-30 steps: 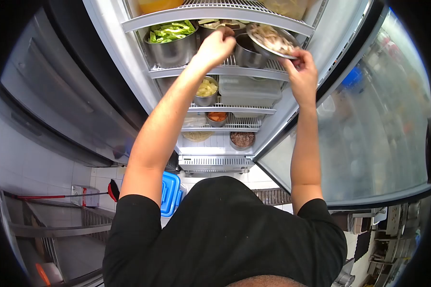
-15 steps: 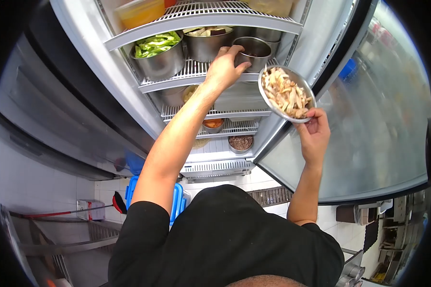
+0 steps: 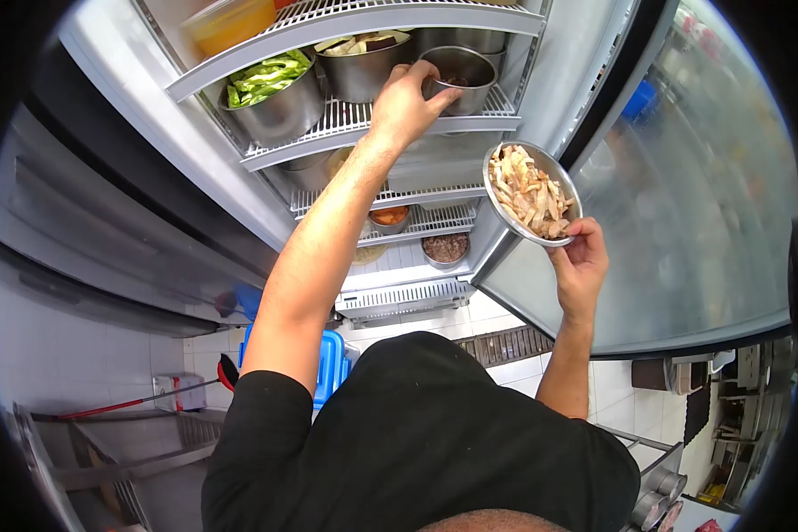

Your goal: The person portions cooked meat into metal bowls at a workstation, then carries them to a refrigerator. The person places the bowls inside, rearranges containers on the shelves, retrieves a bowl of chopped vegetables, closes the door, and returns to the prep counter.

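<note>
Head view: right hand (image 3: 582,270) pinches tilted steel bowl (image 3: 554,167) by its rim, left hand (image 3: 406,105) grips steel pot (image 3: 473,100); pinch slipping could spill pale strips (image 3: 530,195).

The cut strips (image 3: 528,195) are cream and brown, their round metal bowl (image 3: 562,176) silver. By the left edge of the white-barred wire shelf (image 3: 350,120), the sliced vegetables (image 3: 264,79) are green; the shirt (image 3: 417,430) is black.

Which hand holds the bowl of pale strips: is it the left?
No, the right hand holds that bowl by its rim, while the left hand is at a metal pot.
</note>
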Demonstrator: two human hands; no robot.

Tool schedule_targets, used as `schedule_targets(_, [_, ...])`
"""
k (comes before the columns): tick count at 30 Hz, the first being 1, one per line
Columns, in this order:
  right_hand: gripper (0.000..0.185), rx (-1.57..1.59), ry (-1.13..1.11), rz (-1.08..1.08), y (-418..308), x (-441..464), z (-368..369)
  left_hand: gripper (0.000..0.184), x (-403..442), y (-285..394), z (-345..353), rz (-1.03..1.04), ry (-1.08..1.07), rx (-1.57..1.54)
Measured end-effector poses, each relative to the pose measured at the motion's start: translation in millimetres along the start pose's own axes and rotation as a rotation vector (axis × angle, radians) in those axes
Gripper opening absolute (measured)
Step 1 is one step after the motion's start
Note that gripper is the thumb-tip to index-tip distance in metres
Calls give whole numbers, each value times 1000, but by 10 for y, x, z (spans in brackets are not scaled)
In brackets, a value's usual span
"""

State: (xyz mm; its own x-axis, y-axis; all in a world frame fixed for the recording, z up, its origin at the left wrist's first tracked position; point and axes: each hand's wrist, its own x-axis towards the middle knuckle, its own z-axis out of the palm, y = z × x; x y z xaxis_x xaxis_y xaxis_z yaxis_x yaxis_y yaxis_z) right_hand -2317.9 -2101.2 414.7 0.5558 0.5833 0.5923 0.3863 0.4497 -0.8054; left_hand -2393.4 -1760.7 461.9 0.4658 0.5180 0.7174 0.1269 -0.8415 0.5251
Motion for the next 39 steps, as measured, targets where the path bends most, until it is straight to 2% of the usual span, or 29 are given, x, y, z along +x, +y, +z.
schedule_targets(2, [30,2,8,3,18,-5,4,54,30,-5,-13,-1,4,-33])
schedule_targets(6, [30,-17,15,44,37,-59,-50,53,42,10,-182,-98,-62,123])
schedule_targets(9, [31,-29,25,28,29,-68,-38,55,24,23,-284,-64,-4,241])
schedule_targets(16, [31,-10,15,27,24,-60,2,59,-60,280,-402,-151,-87,272])
schedule_targets(19, [33,-13,13,3,43,-53,-9,60,8,307,-362,8,85,346])
schedule_targets(23, [33,1,29,5,36,-51,2,52,354,300,-104,240,139,235])
schedule_targets(24, [33,7,32,7,38,-53,-7,55,500,205,58,344,191,219])
schedule_targets(27, [33,2,42,4,67,-136,-50,65,812,209,270,183,-20,323])
schedule_targets(28, [34,-33,38,-2,88,-175,-93,79,913,285,297,117,-57,342])
schedule_targets(31, [34,-30,89,30,108,-245,-100,87,1162,336,333,-52,-233,297])
schedule_targets(32, [34,-27,104,46,72,-269,-100,90,1224,257,396,28,-135,289])
schedule_targets(33, [34,-45,111,52,77,-305,-129,86,1270,167,444,25,-140,231])
schedule_targets(35, [33,-79,122,65,93,-382,-192,62,1277,247,418,139,-15,180])
schedule_targets(36, [33,-77,126,85,90,-396,-202,56,1328,192,433,163,-8,227])
schedule_targets(39, [33,-66,136,139,144,-391,-219,57,1420,15,521,93,84,228])
